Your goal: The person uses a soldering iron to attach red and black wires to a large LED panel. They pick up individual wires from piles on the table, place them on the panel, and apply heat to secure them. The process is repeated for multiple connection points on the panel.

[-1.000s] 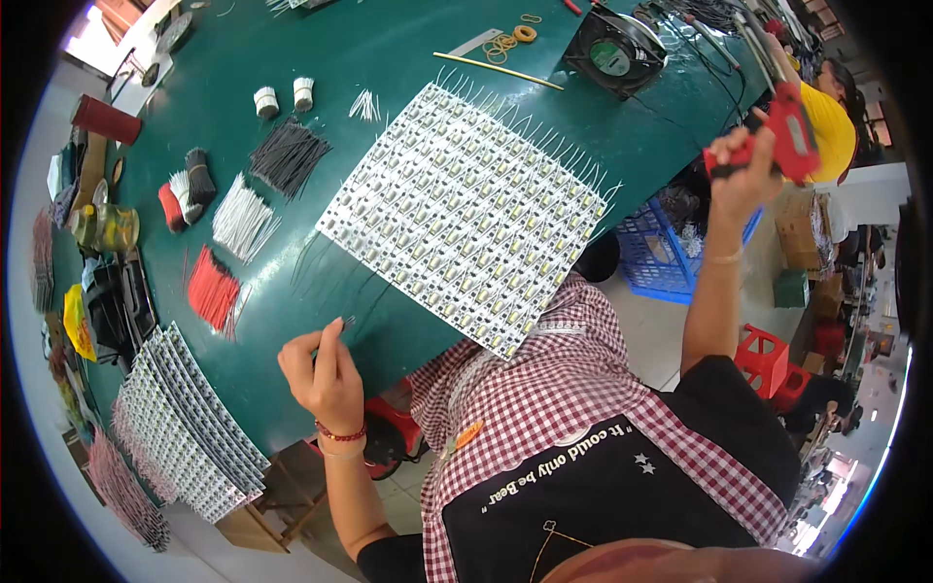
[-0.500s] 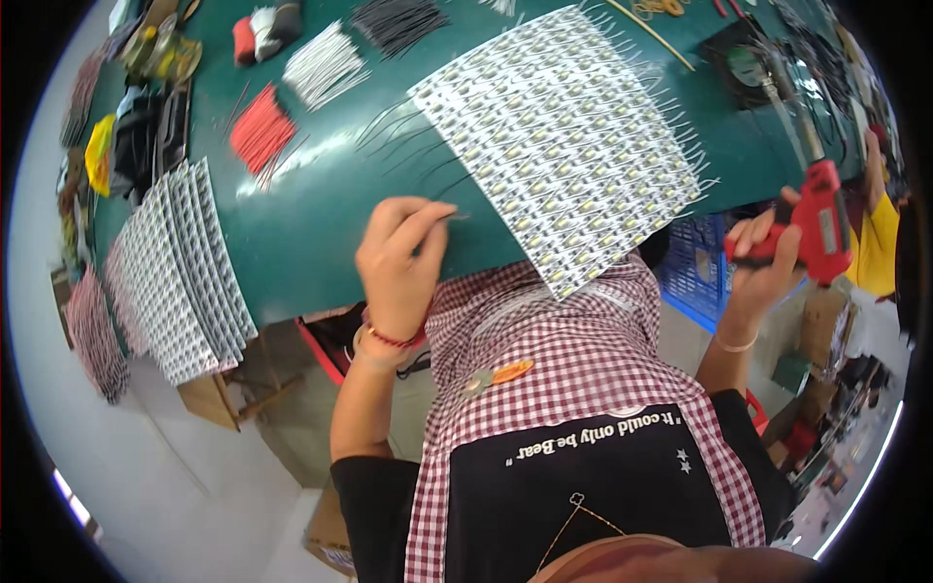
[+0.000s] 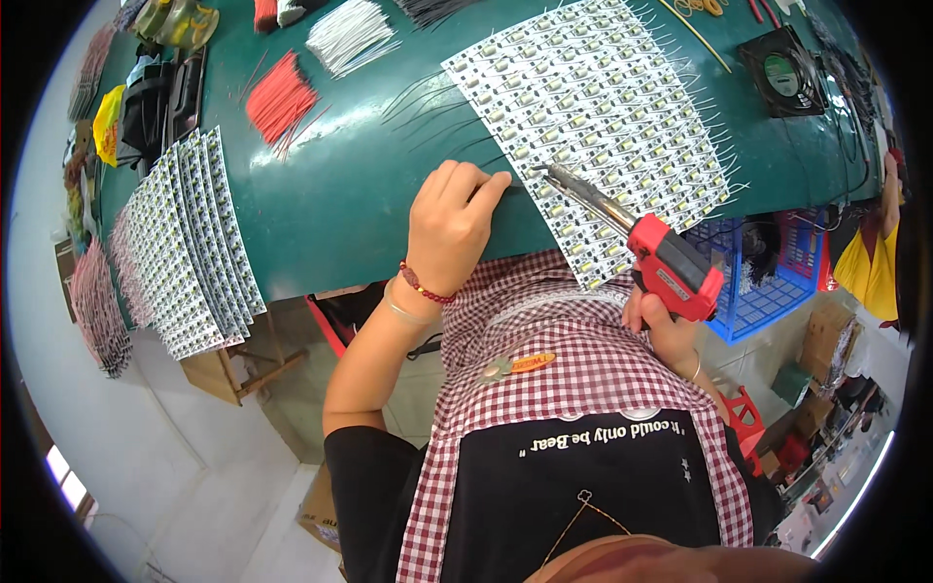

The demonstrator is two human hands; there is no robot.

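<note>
A white sheet of small LED circuit boards [image 3: 593, 107] lies on the green table [image 3: 360, 175], with thin wires sticking out from its left and right edges. At its left edge, my left hand [image 3: 449, 222] pinches a short dark wire [image 3: 518, 185] between thumb and forefinger, its end by the board. My right hand [image 3: 665, 330] is wrapped round the grip of a red and black soldering gun [image 3: 680, 272]. The gun's metal tip reaches over the sheet, close to the wire's end. Whether the tip touches the board I cannot tell.
Bundles of red wires [image 3: 280, 99], white wires [image 3: 350, 39] and black wires [image 3: 435, 8] lie farther back. Stacked LED sheets [image 3: 185, 248] stand at the left. A small black fan [image 3: 780, 73] sits at the back right, above a blue plastic basket [image 3: 753, 311]. Another person's yellow garment [image 3: 868, 264] shows far right.
My right hand has brought the soldering gun in from the right, down to the sheet's left edge. My left hand has moved right and slightly away from me, carrying the wire to the board.
</note>
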